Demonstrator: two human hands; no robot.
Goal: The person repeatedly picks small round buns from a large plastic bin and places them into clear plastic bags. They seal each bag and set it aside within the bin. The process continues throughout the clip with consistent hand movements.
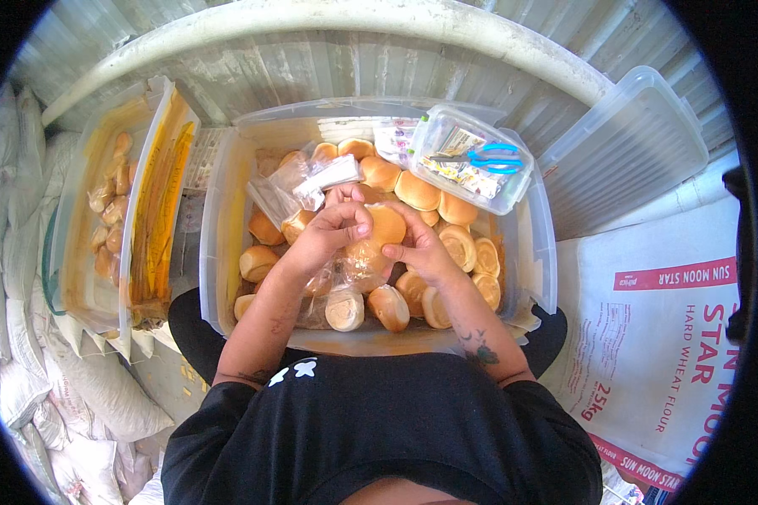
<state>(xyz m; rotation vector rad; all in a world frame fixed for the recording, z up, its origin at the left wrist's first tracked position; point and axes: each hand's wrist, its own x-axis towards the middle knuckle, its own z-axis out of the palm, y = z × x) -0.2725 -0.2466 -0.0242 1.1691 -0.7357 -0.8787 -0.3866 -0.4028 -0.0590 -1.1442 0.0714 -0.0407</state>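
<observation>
Both my hands meet over a big clear plastic tub [379, 346] of round bread rolls [458, 246]. The fingers of my left hand [338, 230] pinch at the upper left of a golden roll [385, 224]. My right hand [420, 243] grips that roll from the right, thumb below it. A clear plastic bag [366, 262] with bread inside hangs just under the roll; whether its mouth goes round the upper roll I cannot tell. More clear bags [271, 196] and a white folded stack [328, 177] lie on the rolls at the upper left.
A small clear container [515, 201] with blue-handled scissors [496, 158] sits at the tub's back right corner. Another tub [88, 233] with bagged rolls stands left. A clear lid [631, 145] leans at the right, above a flour sack [657, 334]. Full sacks [101, 391] are piled far left.
</observation>
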